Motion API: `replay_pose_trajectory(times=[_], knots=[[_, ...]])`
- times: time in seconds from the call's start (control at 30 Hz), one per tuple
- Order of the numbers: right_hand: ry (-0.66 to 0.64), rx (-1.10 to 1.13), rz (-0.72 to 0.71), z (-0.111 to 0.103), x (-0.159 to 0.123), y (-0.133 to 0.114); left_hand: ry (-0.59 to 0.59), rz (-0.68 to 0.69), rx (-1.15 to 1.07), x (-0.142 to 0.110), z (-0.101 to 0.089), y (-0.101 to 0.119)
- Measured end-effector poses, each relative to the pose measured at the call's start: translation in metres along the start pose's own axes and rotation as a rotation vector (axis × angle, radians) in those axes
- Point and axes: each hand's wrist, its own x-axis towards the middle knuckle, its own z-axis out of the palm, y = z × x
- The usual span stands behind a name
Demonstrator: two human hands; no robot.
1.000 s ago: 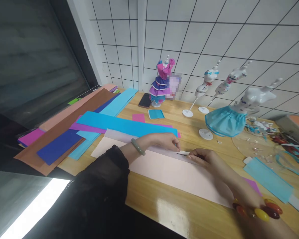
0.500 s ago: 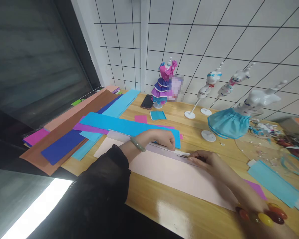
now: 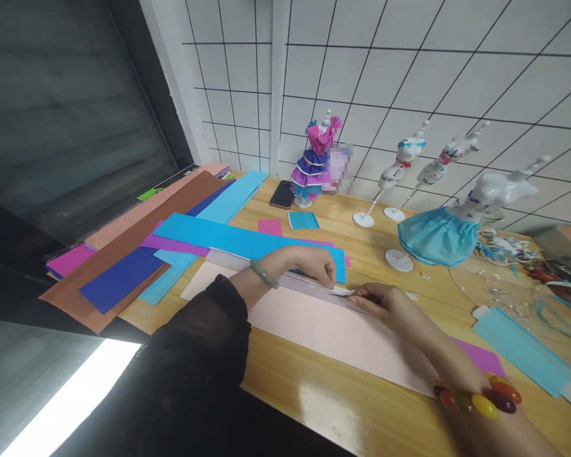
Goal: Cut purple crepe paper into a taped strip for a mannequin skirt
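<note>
A long pale pink sheet of paper [image 3: 309, 327] lies across the table in front of me, with a lilac-grey band [image 3: 311, 291] along its far edge. Over this band a thin white strip [image 3: 341, 291] runs between my hands. Curled fingers of my left hand [image 3: 316, 263] pinch the strip at its left; their tips are partly hidden. My right hand [image 3: 378, 299] pinches the strip's right end between thumb and forefinger, low over the paper. Just beyond my left hand lies a bright blue paper strip [image 3: 238, 240].
Brown [image 3: 171, 216], dark blue [image 3: 118, 282] and light blue [image 3: 238, 197] papers overlap at left. A phone [image 3: 282, 194] and a dressed mini mannequin [image 3: 309, 168] stand behind. Further right are a mannequin in a turquoise skirt [image 3: 438, 235], a clear round tray [image 3: 485, 285] and a blue piece [image 3: 523, 349].
My right hand has moved slightly left, closer to my left hand, showing more of the purple paper beside its forearm. The left hand moved back a little earlier. The view has shifted slightly.
</note>
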Motion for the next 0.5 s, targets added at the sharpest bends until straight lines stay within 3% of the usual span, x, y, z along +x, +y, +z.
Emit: replay_pose_trajectory(times=[0.5], knots=[[0.013, 0.03, 0.028, 0.0039, -0.0015, 0.0022, 0.004, -0.037, 0.07, -0.0015, -0.003, 0.0013]])
